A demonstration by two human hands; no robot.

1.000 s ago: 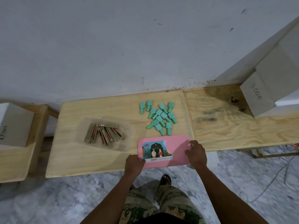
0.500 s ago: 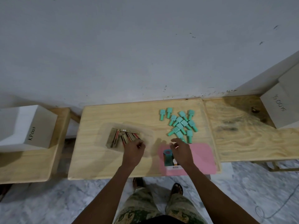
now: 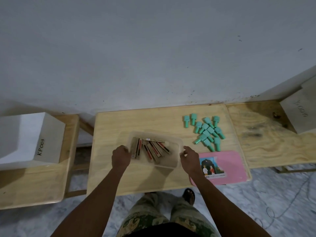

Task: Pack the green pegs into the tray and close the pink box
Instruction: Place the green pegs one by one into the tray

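A clear plastic tray (image 3: 171, 164) sits on the wooden table and holds several flat brown and red sticks (image 3: 150, 149). My left hand (image 3: 120, 157) grips its left rim and my right hand (image 3: 189, 159) grips its right rim. Several green pegs (image 3: 206, 131) lie in a loose pile at the back right of the table. The pink box (image 3: 230, 165), flat with a picture label, lies at the front right edge, just right of my right hand.
The wooden table (image 3: 116, 127) stands against a grey wall. A white box marked KP003 (image 3: 34, 139) rests on a lower bench to the left. Another white box (image 3: 302, 115) stands on the plywood bench to the right. A cable lies on the marble floor.
My hands left the pink box and moved left to the clear tray, now gripping both its sides. The camera view shifted left.
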